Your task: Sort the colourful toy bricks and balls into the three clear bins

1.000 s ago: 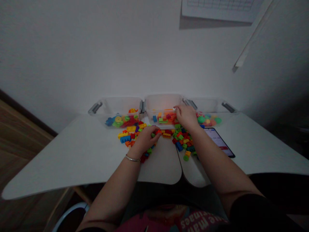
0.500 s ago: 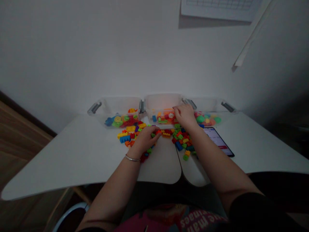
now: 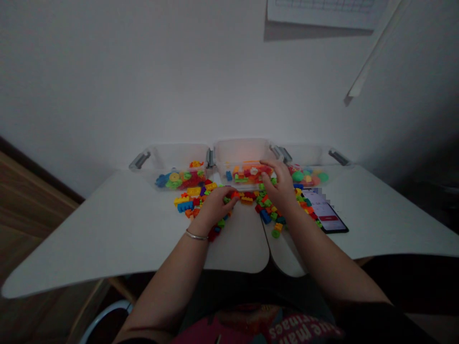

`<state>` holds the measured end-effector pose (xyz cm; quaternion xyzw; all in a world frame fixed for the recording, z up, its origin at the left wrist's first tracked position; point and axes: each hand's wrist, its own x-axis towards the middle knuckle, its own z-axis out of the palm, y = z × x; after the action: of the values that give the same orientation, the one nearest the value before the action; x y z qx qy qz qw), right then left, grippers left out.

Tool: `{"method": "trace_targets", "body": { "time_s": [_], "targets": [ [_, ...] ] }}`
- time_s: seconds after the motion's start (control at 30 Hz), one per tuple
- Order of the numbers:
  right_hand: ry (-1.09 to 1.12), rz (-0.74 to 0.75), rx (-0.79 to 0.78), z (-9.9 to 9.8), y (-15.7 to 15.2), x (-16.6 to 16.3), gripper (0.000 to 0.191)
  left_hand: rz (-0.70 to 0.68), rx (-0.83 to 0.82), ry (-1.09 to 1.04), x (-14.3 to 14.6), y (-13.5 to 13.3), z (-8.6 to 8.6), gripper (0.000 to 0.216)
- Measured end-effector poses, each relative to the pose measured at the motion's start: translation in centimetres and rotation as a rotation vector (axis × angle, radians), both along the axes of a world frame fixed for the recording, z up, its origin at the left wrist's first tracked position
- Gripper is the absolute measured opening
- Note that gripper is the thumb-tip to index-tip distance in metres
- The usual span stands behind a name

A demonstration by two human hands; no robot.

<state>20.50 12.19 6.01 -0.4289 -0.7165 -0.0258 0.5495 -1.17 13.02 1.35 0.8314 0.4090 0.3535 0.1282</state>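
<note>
My left hand (image 3: 216, 205) rests over the left pile of toy bricks (image 3: 185, 206), its thumb and fingers closed on a small orange-red brick (image 3: 235, 195). My right hand (image 3: 281, 186) hovers at the front of the middle clear bin (image 3: 242, 147), above the right pile of bricks (image 3: 266, 216). Its thumb and fingers are apart, and no brick shows between them. Through that bin's wall I see orange, red, green and blue pieces. An orange brick (image 3: 246, 200) lies on the table between the two hands.
A left clear bin (image 3: 179, 152) and a right clear bin (image 3: 304, 152) hold colourful pieces, against the wall. A phone (image 3: 332, 220) with a lit screen lies right of my right forearm. A seam parts the white tabletop (image 3: 118, 224) near its front edge.
My right hand has drawn back from over the middle bin's rim toward me, and its fingers have spread. My left hand stays in place with the orange-red brick.
</note>
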Motion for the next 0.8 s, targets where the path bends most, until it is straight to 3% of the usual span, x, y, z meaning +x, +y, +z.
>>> {"method": "trace_targets", "body": {
  "time_s": [0.27, 0.5, 0.8],
  "targets": [
    [0.175, 0.164, -0.251, -5.1, -2.4, -2.6, 0.028, 0.111, -0.061, -0.068, 0.2, -0.3, 0.5, 0.025],
    [0.328, 0.395, -0.623, -8.1, -1.7, -4.0, 0.019, 0.036, -0.029, -0.084, 0.0, 0.0, -0.2, 0.023],
    [0.449, 0.385, -0.62, -8.4, -1.3, -4.2, 0.03, -0.058, 0.017, -0.059, 0.1, -0.2, 0.1, 0.021]
  ]
}}
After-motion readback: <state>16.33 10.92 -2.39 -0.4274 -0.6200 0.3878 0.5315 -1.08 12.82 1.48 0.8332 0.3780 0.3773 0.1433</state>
